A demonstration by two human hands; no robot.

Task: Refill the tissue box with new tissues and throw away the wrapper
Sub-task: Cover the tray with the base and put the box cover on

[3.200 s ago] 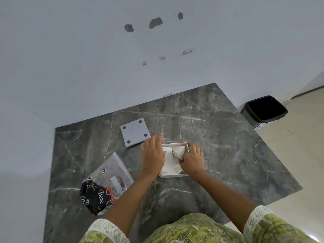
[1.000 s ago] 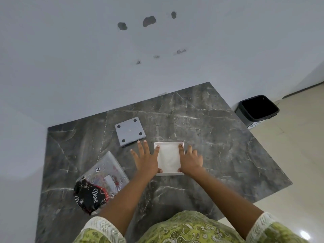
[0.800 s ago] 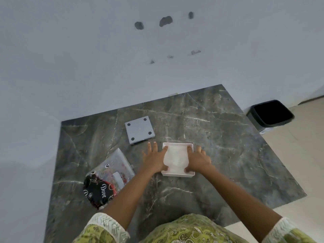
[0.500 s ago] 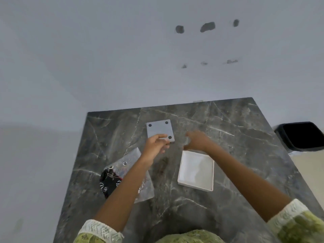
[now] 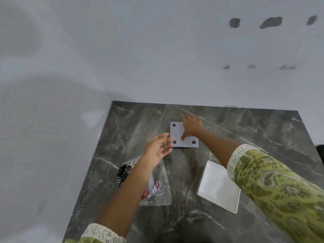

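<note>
The white tissue box [image 5: 216,187] lies open-side up on the dark marble table [image 5: 254,137], filled with white tissues. Its grey base plate [image 5: 177,135] with black corner feet lies farther back. My right hand [image 5: 191,126] rests on the plate's right half, fingers spread over its far edge. My left hand [image 5: 159,148] hovers open at the plate's near left corner, fingertips at its edge. The clear plastic wrapper [image 5: 157,186], with black and red print, lies on the table under my left forearm.
A white wall runs behind the table and along its left side. The edge of a black bin [image 5: 320,149] shows at the far right, beside the table.
Both hands left the tissue box and went back-left to the grey plate. My right hand now lies on it. The view swung left, so the bin is almost out of frame.
</note>
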